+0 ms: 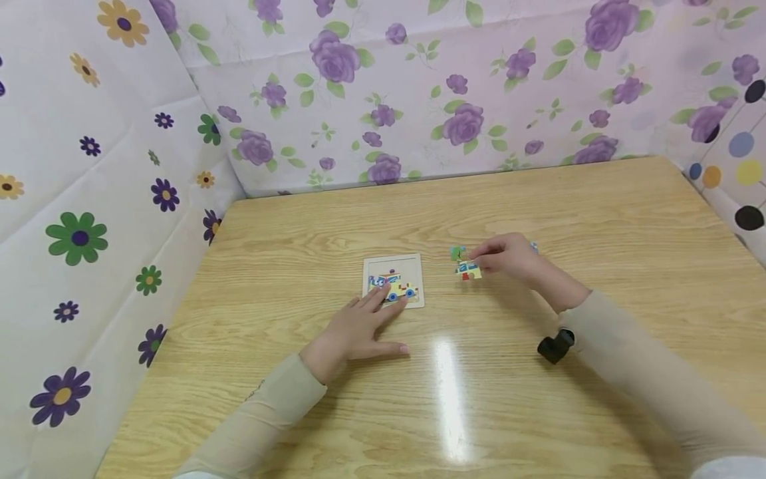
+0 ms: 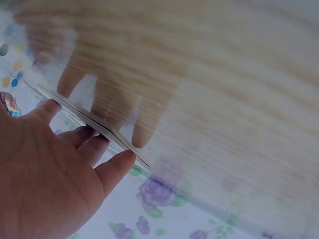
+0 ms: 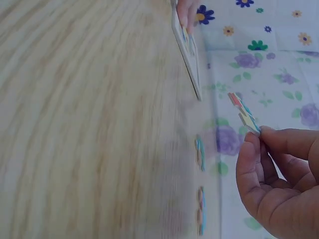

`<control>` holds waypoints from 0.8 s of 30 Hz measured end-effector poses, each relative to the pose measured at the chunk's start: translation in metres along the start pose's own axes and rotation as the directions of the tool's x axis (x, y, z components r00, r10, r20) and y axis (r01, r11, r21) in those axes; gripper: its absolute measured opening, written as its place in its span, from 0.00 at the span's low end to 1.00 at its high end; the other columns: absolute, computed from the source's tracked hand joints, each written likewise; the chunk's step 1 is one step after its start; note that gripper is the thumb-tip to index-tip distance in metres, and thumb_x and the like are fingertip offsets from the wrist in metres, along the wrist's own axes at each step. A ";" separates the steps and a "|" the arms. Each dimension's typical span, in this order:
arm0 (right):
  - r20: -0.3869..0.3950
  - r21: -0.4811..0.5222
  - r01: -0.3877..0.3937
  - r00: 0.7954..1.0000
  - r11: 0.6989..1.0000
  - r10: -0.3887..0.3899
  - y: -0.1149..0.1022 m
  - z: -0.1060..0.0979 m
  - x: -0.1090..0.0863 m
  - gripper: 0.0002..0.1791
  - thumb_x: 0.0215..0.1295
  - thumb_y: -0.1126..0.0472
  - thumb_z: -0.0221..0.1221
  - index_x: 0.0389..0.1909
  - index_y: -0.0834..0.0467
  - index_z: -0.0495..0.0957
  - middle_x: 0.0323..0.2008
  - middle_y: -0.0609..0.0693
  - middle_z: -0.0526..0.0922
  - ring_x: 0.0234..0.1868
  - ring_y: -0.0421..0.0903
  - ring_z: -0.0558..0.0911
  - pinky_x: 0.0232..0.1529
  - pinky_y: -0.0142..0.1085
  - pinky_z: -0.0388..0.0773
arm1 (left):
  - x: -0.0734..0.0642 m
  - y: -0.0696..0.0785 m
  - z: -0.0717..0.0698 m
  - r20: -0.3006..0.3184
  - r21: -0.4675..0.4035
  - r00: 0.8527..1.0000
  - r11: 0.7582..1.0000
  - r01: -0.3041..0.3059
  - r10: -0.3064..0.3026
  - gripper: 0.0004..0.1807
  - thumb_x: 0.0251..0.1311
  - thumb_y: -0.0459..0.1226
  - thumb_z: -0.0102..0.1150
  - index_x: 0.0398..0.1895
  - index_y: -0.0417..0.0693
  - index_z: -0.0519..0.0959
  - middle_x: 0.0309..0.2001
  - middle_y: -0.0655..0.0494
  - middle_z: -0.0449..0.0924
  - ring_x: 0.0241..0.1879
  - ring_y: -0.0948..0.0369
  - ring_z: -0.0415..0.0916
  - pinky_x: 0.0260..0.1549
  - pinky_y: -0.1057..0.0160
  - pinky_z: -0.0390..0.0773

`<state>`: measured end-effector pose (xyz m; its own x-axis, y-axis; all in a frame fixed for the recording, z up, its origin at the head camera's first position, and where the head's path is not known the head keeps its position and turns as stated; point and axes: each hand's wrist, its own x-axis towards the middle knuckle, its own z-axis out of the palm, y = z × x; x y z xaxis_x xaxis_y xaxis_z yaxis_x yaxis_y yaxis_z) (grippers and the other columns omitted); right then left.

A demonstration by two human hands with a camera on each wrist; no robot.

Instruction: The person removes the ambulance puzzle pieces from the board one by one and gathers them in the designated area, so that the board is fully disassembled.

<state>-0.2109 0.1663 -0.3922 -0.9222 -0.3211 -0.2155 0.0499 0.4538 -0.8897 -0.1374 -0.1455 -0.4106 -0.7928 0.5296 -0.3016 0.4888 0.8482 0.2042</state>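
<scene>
A square puzzle board (image 1: 391, 258) with a pale frame lies on the table, and part of a cartoon car picture (image 1: 395, 287) shows inside it. My left hand (image 1: 359, 327) is spread at the board's near left side, with fingertips resting on the car picture. In the left wrist view, its fingers (image 2: 117, 172) reach to the board's edge. Right of the board, my right hand (image 1: 509, 256) pinches a jigsaw piece (image 1: 469, 269) coloured yellow, blue and red between thumb and fingertips. The right wrist view shows this piece (image 3: 243, 113) raised off the table and tilted.
A green jigsaw piece (image 1: 457, 253) lies just behind the held one. Another piece (image 1: 534, 247) is partly hidden behind my right hand. Floral cloth (image 1: 383, 100) stands along the back and left of the wooden table (image 1: 299, 233).
</scene>
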 end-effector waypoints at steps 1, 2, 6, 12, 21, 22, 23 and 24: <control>-0.005 -0.006 -0.002 1.000 1.000 0.002 0.001 -0.003 -0.002 0.15 0.67 0.62 0.57 0.49 0.68 0.79 0.48 0.59 0.80 0.38 0.43 0.82 0.49 0.43 0.81 | 0.000 0.000 0.000 -0.001 -0.001 1.000 1.000 -0.002 0.002 0.48 0.54 0.69 0.49 0.75 0.65 0.47 0.77 0.51 0.36 0.75 0.51 0.40 0.69 0.42 0.49; -0.009 -0.006 -0.002 1.000 1.000 0.002 0.003 -0.006 -0.004 0.16 0.67 0.62 0.57 0.50 0.68 0.78 0.48 0.60 0.80 0.38 0.42 0.82 0.49 0.43 0.81 | 0.000 0.000 0.000 -0.003 -0.001 1.000 1.000 -0.004 0.004 0.48 0.54 0.69 0.50 0.75 0.65 0.47 0.77 0.50 0.36 0.75 0.51 0.40 0.69 0.42 0.49; -0.012 0.000 -0.009 1.000 1.000 0.009 0.009 -0.017 -0.012 0.16 0.67 0.62 0.56 0.50 0.69 0.78 0.46 0.57 0.81 0.37 0.40 0.81 0.48 0.41 0.81 | 0.000 0.000 -0.001 -0.005 0.002 1.000 1.000 -0.008 0.008 0.48 0.54 0.68 0.50 0.75 0.65 0.47 0.77 0.50 0.37 0.75 0.51 0.40 0.69 0.42 0.50; -0.016 0.001 -0.042 0.999 0.999 0.042 0.023 -0.031 -0.020 0.17 0.68 0.63 0.56 0.51 0.70 0.76 0.46 0.56 0.81 0.38 0.36 0.81 0.46 0.36 0.81 | 0.001 0.000 0.000 -0.007 0.010 1.000 1.000 -0.016 0.016 0.48 0.55 0.69 0.49 0.75 0.64 0.48 0.77 0.50 0.38 0.75 0.52 0.40 0.69 0.42 0.50; -0.033 -0.023 -0.085 0.996 0.996 0.084 0.044 -0.047 -0.028 0.20 0.69 0.61 0.55 0.55 0.71 0.73 0.49 0.55 0.79 0.37 0.34 0.79 0.43 0.33 0.81 | 0.001 -0.002 0.001 -0.015 0.012 1.000 1.000 -0.018 0.018 0.48 0.54 0.69 0.49 0.75 0.64 0.49 0.77 0.50 0.38 0.75 0.51 0.41 0.69 0.42 0.51; -0.033 -0.022 -0.082 0.996 0.996 0.081 0.046 -0.049 -0.029 0.20 0.69 0.61 0.55 0.55 0.71 0.73 0.49 0.55 0.79 0.37 0.34 0.79 0.43 0.32 0.81 | 0.001 -0.003 0.002 -0.015 0.013 1.000 1.000 -0.018 0.018 0.48 0.54 0.69 0.49 0.75 0.65 0.49 0.77 0.50 0.38 0.75 0.51 0.41 0.69 0.42 0.50; -0.034 -0.020 -0.080 0.996 0.997 0.079 0.049 -0.050 -0.029 0.20 0.68 0.61 0.56 0.54 0.72 0.73 0.48 0.53 0.80 0.36 0.34 0.80 0.42 0.32 0.81 | 0.001 -0.003 0.002 -0.015 0.014 1.000 1.000 -0.017 0.018 0.48 0.54 0.69 0.49 0.75 0.65 0.48 0.77 0.50 0.38 0.75 0.51 0.41 0.69 0.42 0.51; -0.035 -0.019 -0.081 0.996 0.997 0.080 0.051 -0.052 -0.029 0.20 0.68 0.61 0.56 0.54 0.72 0.73 0.46 0.52 0.81 0.36 0.34 0.80 0.41 0.32 0.81 | 0.001 -0.003 0.002 -0.014 0.014 1.000 1.000 -0.017 0.018 0.48 0.54 0.69 0.49 0.75 0.65 0.48 0.77 0.50 0.38 0.75 0.51 0.41 0.69 0.42 0.51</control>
<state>-0.2016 0.2422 -0.4105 -0.9282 -0.2540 -0.2718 0.1169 0.4943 -0.8614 -0.1387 -0.1478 -0.4132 -0.7892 0.5442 -0.2845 0.5077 0.8389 0.1962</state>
